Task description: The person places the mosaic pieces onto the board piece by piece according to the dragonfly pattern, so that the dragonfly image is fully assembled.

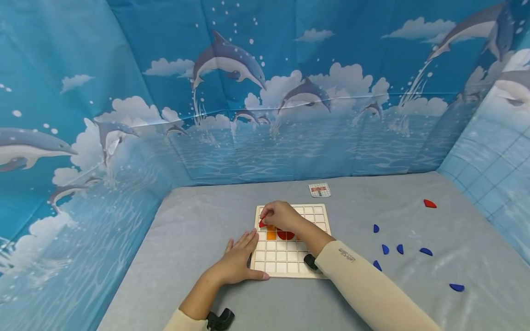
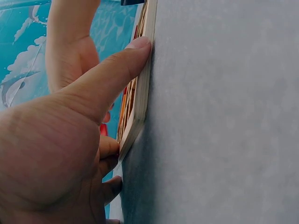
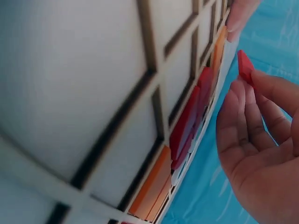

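A pale wooden grid board (image 1: 275,267) lies on the grey cloth. My right hand (image 1: 283,216) is over its upper left part, pinching a red piece (image 3: 244,65) between thumb and fingertips; in the right wrist view this piece is held up off the grid. Below that hand, orange squares (image 1: 271,235) and red curved pieces (image 1: 285,235) sit in the grid cells, partly hidden by the forearm. My left hand (image 1: 239,261) rests at the board's lower left corner with fingers spread. Its thumb (image 2: 135,49) presses along the near edge and its fingers lie by the left side.
Several blue half-round pieces (image 1: 425,251) lie scattered on the grey cloth (image 1: 198,220) right of the board. A red rounded piece (image 1: 429,203) lies farther back. Behind the board is a small pattern card (image 1: 319,190). A dolphin-print curtain (image 1: 248,151) hangs around the surface.
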The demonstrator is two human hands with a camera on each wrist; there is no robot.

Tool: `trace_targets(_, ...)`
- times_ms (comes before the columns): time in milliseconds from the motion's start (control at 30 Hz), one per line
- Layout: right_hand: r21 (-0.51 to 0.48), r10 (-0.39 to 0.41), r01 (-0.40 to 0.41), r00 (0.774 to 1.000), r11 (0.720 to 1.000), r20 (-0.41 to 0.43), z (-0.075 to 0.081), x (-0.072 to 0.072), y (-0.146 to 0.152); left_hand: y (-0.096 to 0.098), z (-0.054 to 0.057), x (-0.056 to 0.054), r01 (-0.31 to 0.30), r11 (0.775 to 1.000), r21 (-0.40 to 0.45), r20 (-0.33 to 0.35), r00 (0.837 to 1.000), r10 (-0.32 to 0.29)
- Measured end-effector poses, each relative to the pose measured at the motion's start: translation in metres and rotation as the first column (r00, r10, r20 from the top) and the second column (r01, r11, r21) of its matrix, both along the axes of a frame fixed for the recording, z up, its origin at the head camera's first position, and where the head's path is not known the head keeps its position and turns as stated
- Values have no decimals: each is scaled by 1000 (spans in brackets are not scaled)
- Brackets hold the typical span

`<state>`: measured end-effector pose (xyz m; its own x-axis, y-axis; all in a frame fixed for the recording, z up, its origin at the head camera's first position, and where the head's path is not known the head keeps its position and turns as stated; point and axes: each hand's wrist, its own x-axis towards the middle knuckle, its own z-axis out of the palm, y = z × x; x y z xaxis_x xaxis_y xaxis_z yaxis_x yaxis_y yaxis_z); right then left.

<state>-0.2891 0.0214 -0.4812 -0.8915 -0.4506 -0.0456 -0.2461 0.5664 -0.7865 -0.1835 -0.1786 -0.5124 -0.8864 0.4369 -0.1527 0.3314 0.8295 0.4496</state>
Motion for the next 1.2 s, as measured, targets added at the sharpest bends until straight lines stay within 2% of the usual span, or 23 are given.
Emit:
trace_targets(167,19,-6,6,1000,1000,7,-2,0,-3,1,2,0,5,1000,0,3,1000,-5)
trace_targets(533,110,31,-23,997,994,-76,-5,2,-7,1,2,2,8,1000,3,5,1000,-8)
trace_targets(1000,256,98,-55,983,965,-157,-7,-1,-9,0,5,1,0,1000,6,13,1000,0)
trace_targets(1100,249,96,-56,984,967,-148,-5,0,-9,0,5,0,0,1000,7,10,1000,0)
trace_targets(1200,194,88,-69,992,979,-92,-4,-2,-6,0,3,-1,-1,1000,4,9,1000,1)
